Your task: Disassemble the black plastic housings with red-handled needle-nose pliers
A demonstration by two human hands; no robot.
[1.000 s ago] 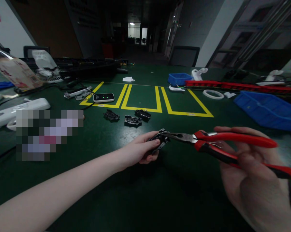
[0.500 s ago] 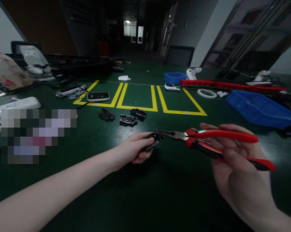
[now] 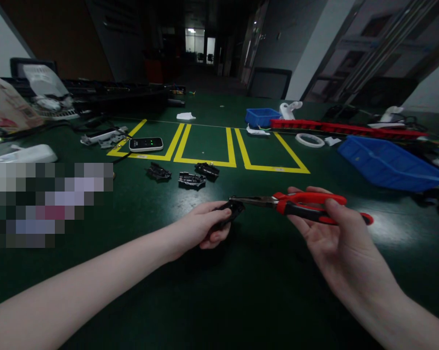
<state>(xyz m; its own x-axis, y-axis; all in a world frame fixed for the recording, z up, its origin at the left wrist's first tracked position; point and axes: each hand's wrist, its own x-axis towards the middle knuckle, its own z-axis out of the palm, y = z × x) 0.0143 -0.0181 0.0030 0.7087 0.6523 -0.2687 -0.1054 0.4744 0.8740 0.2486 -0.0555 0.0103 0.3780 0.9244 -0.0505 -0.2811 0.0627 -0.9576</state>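
Observation:
Between thumb and fingers, my left hand (image 3: 210, 223) grips a small black plastic part (image 3: 236, 212) above the green table. My right hand (image 3: 336, 218) is wrapped round red-and-black needle-nose pliers (image 3: 299, 204), whose tips point left and meet the upper edge of that part. Whether the jaws pinch anything is too small to tell. Beyond my left hand lie three similar black parts: one at the left (image 3: 159, 171), one in the middle (image 3: 192, 180) and one at the right (image 3: 207, 170).
Yellow tape outlines (image 3: 205, 162) mark the green table (image 3: 219, 291). A white-edged device (image 3: 145, 144) lies at the left outline. Farther right are a tape roll (image 3: 310, 140), a large blue bin (image 3: 387, 163), a small blue bin (image 3: 263, 117) and a long red strip (image 3: 336, 128).
The plier handles have come closer together, and my right hand has closed round them and shifted left. My left hand still holds the black part in nearly the same place.

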